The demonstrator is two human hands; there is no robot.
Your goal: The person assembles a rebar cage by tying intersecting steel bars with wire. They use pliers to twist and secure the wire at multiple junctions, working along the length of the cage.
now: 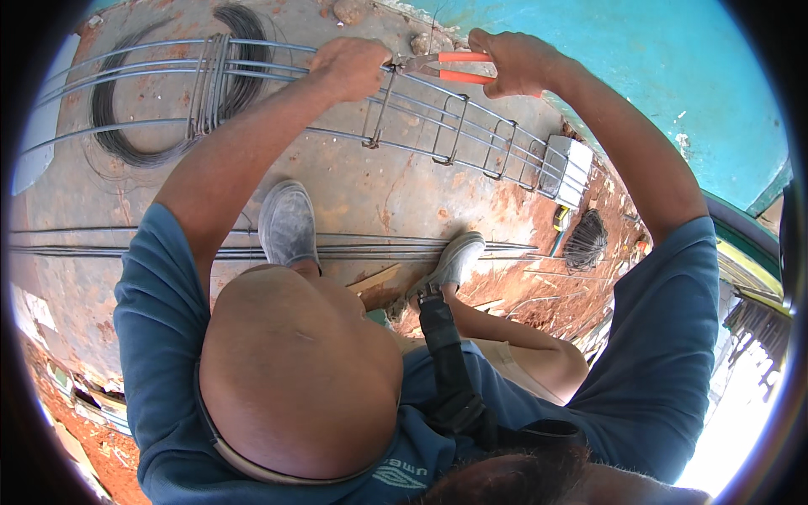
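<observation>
While left hand (pixel 352 67) grips rebar cage (pixel 438 126), right hand (pixel 515 61) clasps orange-handled pincers (pixel 438 66).

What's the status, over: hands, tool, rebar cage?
Left hand gripping the rebar cage at a stirrup. Right hand holds orange-handled pincers, jaws at the tie. Wire coil lies behind, clear.

We note a dusty concrete floor (pixel 370 189) bearing a wire coil (pixel 126 147), loose straight rods (pixel 126 250), a grey block (pixel 568 168).

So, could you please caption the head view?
Right hand works orange-handled pincers at a rebar cage, left hand steadying.
</observation>
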